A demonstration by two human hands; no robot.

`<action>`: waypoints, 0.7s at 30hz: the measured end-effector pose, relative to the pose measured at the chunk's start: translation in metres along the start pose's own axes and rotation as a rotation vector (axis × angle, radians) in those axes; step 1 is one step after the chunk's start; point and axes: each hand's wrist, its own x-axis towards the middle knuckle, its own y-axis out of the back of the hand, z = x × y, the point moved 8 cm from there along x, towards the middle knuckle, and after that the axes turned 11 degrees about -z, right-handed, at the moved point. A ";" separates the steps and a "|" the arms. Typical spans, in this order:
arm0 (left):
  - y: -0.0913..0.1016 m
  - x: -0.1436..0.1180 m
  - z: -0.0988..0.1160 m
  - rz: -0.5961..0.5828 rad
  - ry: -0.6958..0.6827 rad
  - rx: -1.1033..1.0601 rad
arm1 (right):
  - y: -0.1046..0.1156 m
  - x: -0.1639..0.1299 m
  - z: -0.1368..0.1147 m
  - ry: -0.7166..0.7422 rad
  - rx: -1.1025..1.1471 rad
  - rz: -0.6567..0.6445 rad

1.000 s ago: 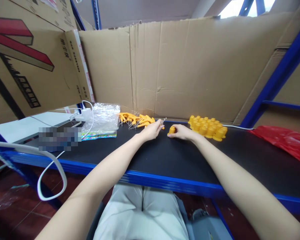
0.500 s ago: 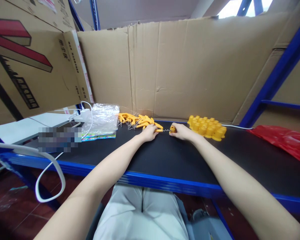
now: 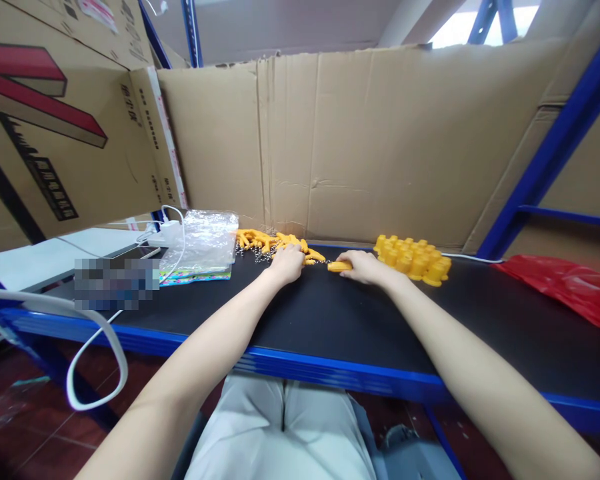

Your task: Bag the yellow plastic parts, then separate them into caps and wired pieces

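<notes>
My left hand (image 3: 289,263) is at the front of a pile of yellow branched pieces (image 3: 260,238) with short metal chains (image 3: 260,254). Its fingers are curled down onto one of these pieces; the fingertips are partly hidden. To the right, my right hand (image 3: 364,268) holds a yellow plastic piece (image 3: 339,267) on its side, just above or on the black tabletop. A bit of chain shows at its left end, close to a yellow prong of the pile. The far end of the held piece is hidden in the fingers.
Several yellow cup-like pieces (image 3: 414,259) stand grouped right of my right hand. A red plastic bag (image 3: 563,287) lies far right. Clear plastic bags (image 3: 210,233), a white charger (image 3: 170,231) and a blurred-out item (image 3: 117,283) are left. A cardboard sheet (image 3: 380,147) walls the back.
My left hand has moved slightly left and back onto the pile. The yellow piece in my right hand has turned from upright onto its side, and the stretched chain between the hands has gone slack.
</notes>
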 end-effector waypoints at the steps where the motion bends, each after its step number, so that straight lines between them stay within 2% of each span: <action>1: -0.001 0.000 0.000 -0.006 0.002 -0.001 | 0.000 0.000 -0.001 0.002 0.011 -0.007; 5: -0.002 -0.001 0.002 -0.023 0.010 0.007 | 0.000 -0.001 -0.003 0.016 0.082 -0.024; 12: -0.004 -0.001 0.003 -0.036 0.016 0.027 | 0.004 0.000 0.014 -0.019 0.121 -0.003; 16: -0.005 -0.001 0.006 -0.021 -0.004 0.024 | 0.003 -0.002 0.003 0.067 0.213 -0.013; 21: 0.002 -0.003 0.011 0.061 0.000 0.010 | 0.006 -0.006 -0.016 0.173 0.304 0.019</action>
